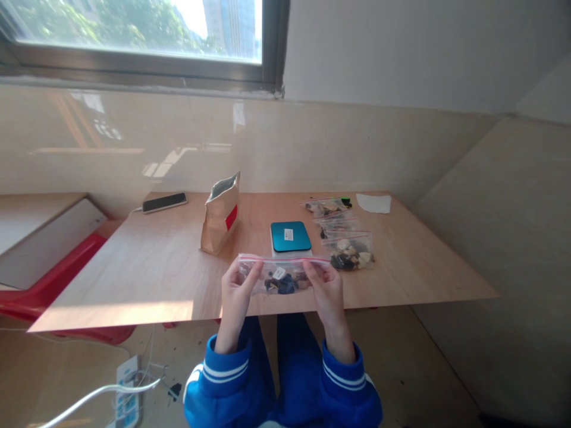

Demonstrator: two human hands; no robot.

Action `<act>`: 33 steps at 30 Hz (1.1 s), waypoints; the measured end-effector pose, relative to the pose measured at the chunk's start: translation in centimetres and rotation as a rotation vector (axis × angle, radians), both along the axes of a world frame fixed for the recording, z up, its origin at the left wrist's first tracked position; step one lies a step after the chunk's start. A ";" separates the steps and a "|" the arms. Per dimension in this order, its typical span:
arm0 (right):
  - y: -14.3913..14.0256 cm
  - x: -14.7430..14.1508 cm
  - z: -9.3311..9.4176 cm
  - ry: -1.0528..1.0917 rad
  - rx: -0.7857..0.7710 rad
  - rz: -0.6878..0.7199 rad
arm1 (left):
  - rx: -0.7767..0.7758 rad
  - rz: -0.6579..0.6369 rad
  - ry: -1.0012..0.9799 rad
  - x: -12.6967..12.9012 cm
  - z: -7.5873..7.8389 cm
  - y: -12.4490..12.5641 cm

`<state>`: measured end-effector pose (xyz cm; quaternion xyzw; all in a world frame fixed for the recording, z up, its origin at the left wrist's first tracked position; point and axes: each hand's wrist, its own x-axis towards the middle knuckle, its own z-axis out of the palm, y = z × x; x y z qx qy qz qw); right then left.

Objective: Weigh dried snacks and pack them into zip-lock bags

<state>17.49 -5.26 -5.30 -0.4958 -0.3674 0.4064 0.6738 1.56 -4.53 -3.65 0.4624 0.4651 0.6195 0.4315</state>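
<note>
At the near edge of the surface (414, 267), left grip (235, 288) and right grip (328, 291) pinched one zip bag (285, 283) by its top; its white label (279, 273) was too small to read. Beyond stood one teal-topped device (298, 242), three filled bags (350, 254), one red-marked pouch (217, 223); near the far-left corner, one phone (164, 203).

No text can be read: the sticker (288, 235) on the blue box (298, 239) and the white tag (279, 273) on the clear bag (284, 284) are too small to make out.
</note>
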 end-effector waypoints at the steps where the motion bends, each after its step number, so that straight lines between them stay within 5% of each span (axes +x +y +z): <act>1: 0.0 0.0 0.0 -0.027 0.022 -0.007 | 0.013 0.005 0.015 0.0 0.0 0.0; 10: -0.6 -0.2 0.7 -0.181 0.094 -0.049 | 0.036 0.076 0.034 0.0 0.4 -0.4; 16: -0.8 0.1 1.3 -0.234 0.080 -0.023 | -0.010 -0.025 -0.047 -0.1 0.8 -0.2; 28: -1.1 -0.4 1.4 -0.298 0.180 -0.187 | -0.019 0.002 0.012 0.1 0.9 -0.7; 33: -1.1 -0.1 1.6 -0.307 0.162 -0.112 | -0.033 -0.036 -0.109 0.4 1.0 -0.6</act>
